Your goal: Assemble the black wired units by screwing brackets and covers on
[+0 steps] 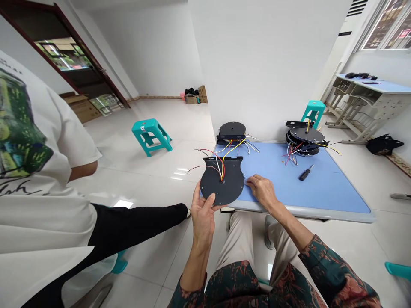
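Note:
My left hand [205, 209] grips the lower edge of a black round metal plate [221, 184], its thumb on the face. The plate is tilted up over the table's near left edge. Yellow, white, red and black wires [222, 164] come out of its middle hole, and a slotted flange runs along its top. Just right of the plate, my right hand [261, 190] rests low at the table top with thumb and fingers pinched together. A few tiny screws [244, 175] show near those fingertips; what the pinch holds is too small to make out.
On the blue table [334, 188] lie a black screwdriver [306, 173], a black disc unit [232, 130] at back left and stacked disc units [305, 137] at back right. A person [41, 149] stands close on the left. Green stools [150, 134] stand on the floor.

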### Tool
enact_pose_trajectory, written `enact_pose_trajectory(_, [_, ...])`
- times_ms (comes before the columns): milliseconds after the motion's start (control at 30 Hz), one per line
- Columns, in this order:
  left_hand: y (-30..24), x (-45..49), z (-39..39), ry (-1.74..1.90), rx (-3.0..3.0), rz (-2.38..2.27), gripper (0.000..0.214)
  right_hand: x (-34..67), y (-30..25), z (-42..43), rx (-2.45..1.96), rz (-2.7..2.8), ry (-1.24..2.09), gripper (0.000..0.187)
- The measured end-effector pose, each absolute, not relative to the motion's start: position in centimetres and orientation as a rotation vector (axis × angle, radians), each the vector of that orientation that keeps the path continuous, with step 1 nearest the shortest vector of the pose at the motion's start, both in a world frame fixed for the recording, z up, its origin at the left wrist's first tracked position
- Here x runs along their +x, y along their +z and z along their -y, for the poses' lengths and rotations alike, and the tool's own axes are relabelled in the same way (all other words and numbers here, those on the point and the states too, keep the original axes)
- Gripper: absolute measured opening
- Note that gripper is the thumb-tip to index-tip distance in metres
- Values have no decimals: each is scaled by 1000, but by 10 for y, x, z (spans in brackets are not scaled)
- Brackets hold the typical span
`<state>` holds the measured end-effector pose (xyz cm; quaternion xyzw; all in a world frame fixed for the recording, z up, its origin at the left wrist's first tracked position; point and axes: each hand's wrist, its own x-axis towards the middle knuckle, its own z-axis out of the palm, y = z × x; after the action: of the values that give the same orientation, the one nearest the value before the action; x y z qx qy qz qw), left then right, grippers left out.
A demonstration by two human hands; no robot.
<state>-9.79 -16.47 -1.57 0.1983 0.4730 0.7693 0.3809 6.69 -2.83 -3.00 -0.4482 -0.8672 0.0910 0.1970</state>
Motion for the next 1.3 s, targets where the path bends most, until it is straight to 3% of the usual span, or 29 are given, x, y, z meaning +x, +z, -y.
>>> enact_pose_trajectory(267, [-12,-91,160,1929,536,-1225,85,76,-35,17,-1158,1956,665,14])
enact_pose_trajectory(433, [-11,-80,150,1908,568,-1222,91,99,-32,26,-1061,1492,1244,29])
enact_pose_trajectory(567, [-15,-54,139,1839,604,-1204,94,133,-28,47,-960,1235,1354,39])
enact_pose_trajectory(800, [-32,1,127,1719,684,-1197,85,184,-18,97,-1097,1178,1221,31])
enact_pose_trajectory(1133, [-33,36,135,1601,766,-1262,78,183,-33,133,-1002,1824,319,11])
enact_pose_trajectory(1300, [-35,36,142,1586,715,-1262,80,179,-37,137,-978,1930,189,12])
